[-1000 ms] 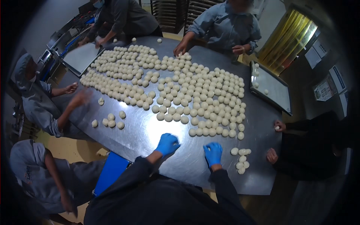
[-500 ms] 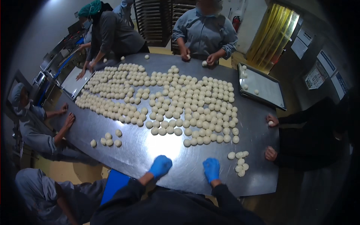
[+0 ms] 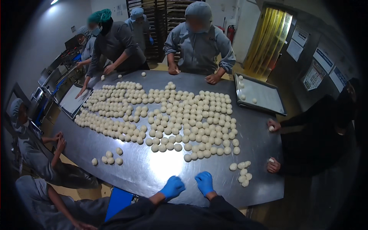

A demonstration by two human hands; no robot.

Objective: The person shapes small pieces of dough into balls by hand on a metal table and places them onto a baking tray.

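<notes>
My left hand (image 3: 173,187), in a blue glove, rests on the steel table (image 3: 74,142) near its front edge, fingers curled down. Beside it, a short gap away, my right hand (image 3: 204,183), also gloved, is curled on the tabletop too. What either holds, if anything, is hidden under the fingers. Rows of many pale dough balls (image 3: 207,115) cover the middle of the table in front of my hands. Several loose dough balls (image 3: 110,160) lie to the left, and a small cluster (image 3: 243,172) lies right of my right hand.
Trays (image 3: 260,94) sit at the right back and left end (image 3: 74,97). Co-workers stand around the table: one opposite (image 3: 197,44), one in dark clothing at right (image 3: 322,134), others along the left (image 3: 36,145). A blue surface (image 3: 119,205) lies below the front-left edge; racks (image 3: 153,34) stand behind.
My view has tilted up, showing more of the room. My hands, still curled, have drawn a little closer together. The person opposite has lowered both hands to the table edge.
</notes>
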